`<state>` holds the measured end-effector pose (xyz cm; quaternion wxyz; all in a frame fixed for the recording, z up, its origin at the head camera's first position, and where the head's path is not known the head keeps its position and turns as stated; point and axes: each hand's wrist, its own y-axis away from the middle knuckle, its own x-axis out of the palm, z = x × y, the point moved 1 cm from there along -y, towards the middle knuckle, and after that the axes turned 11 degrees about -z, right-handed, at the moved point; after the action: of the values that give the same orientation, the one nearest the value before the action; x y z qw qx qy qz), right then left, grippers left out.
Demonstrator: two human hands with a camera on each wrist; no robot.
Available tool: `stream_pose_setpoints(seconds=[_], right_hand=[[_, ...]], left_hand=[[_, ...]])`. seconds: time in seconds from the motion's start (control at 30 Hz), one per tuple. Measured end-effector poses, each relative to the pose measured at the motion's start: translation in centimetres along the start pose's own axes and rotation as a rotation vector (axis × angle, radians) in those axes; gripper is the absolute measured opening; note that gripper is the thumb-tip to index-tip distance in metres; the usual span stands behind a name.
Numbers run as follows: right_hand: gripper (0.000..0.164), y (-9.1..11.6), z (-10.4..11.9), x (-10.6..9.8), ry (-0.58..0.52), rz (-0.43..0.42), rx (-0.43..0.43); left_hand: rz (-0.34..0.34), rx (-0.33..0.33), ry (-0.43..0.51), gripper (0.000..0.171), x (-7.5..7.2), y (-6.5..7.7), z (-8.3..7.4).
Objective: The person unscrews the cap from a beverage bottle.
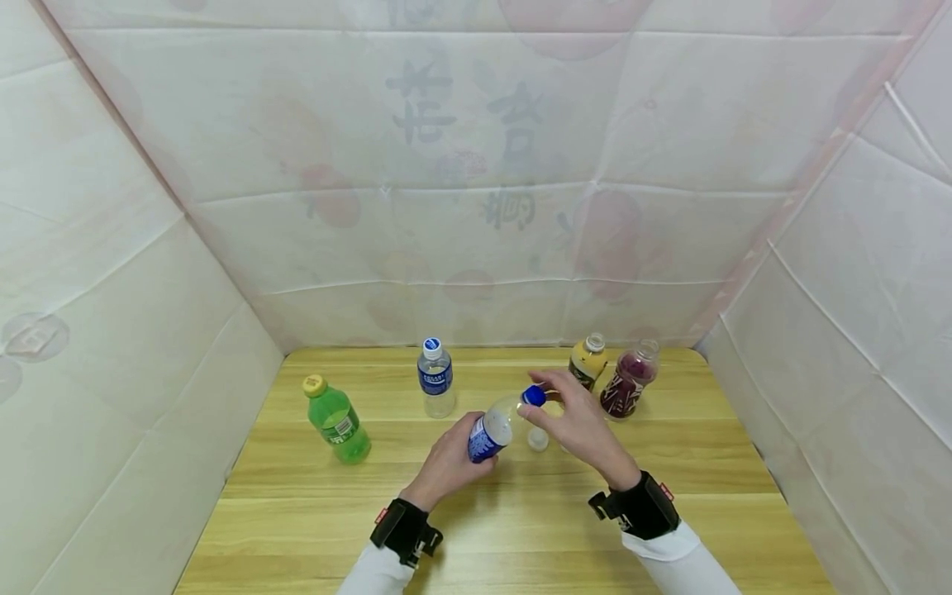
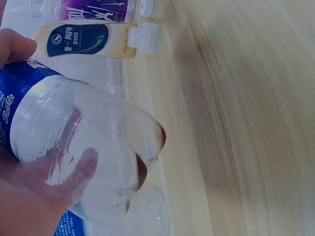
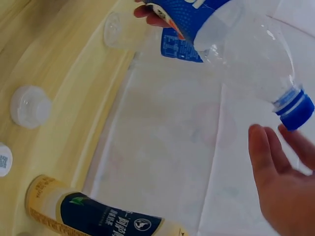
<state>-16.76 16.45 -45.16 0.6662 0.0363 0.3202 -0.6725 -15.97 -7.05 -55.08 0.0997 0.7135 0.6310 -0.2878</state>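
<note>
My left hand (image 1: 448,463) grips a clear plastic Pepsi bottle (image 1: 487,436) round its blue label, holding it tilted with the neck up to the right. A little brown liquid shows in its base in the left wrist view. The blue cap (image 3: 297,114) sits on the bottle's neck. My right hand (image 1: 583,423) is at the cap, thumb and fingers spread on either side of it. In the right wrist view its fingertips (image 3: 257,132) are just short of the cap, with nothing held between them.
A green bottle (image 1: 339,423) with a yellow cap stands at left. Behind the hands is a blue-labelled clear bottle (image 1: 435,380). At back right stand uncapped yellow (image 1: 587,362) and purple (image 1: 628,384) bottles. A translucent cap (image 3: 30,106) and white cap (image 3: 4,160) lie on the wooden table.
</note>
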Motion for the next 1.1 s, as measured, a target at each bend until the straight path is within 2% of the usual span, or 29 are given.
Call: stream_pose_setpoints(seconds=[0.2, 0.33, 0.47, 1.1], right_hand=[[0.039, -0.04, 0.11, 0.14, 0.057, -0.071, 0.006], [0.037, 0.00, 0.30, 0.12, 0.117, -0.078, 0.009], [0.036, 0.01, 0.37, 0.09, 0.130, -0.083, 0.000], [0.034, -0.01, -0.11, -0.21, 0.052, 0.007, -0.131]], left_hand=[[-0.031, 0.016, -0.052, 0.067, -0.08, -0.03, 0.02], [-0.045, 0.046, -0.078, 0.066, -0.18, -0.07, -0.09], [-0.048, 0.069, -0.093, 0.066, -0.25, -0.10, -0.17], [-0.033, 0.045, -0.056, 0.065, -0.21, -0.06, -0.17]])
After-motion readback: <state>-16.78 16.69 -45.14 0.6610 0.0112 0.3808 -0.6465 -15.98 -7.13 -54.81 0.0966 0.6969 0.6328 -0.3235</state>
